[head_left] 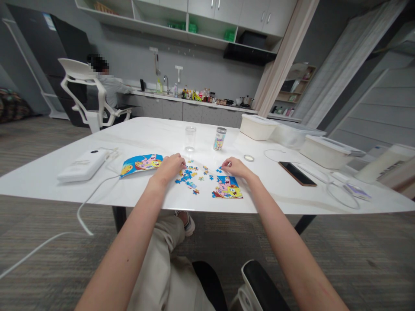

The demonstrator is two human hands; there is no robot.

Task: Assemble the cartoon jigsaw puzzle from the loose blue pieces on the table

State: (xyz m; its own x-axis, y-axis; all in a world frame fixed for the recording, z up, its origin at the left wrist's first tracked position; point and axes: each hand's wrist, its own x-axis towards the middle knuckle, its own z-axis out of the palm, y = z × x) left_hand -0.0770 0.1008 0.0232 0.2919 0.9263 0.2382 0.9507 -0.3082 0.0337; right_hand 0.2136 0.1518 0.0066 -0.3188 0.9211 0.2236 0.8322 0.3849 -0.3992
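Loose jigsaw puzzle pieces (187, 176), mostly blue and yellow, lie scattered on the white table between my hands. My left hand (172, 167) is at the left edge of this pile, fingers curled together; what they hold, if anything, is hidden. With thumb and forefinger, my right hand (236, 166) pinches a blue puzzle piece (219, 169) at the table surface. Just below that hand lies a joined puzzle section (228, 188) with pink and yellow cartoon figures. A curved picture sheet (142, 164) with similar figures rests left of my left hand.
Behind the pieces stand a clear jar (190, 139) and a lidded cartoon-printed can (219, 139). A ring (248, 158), a phone (297, 173) and storage boxes (257, 127) are to the right. A white device (83, 166) with cables sits left. A person (110, 88) sits beyond the table.
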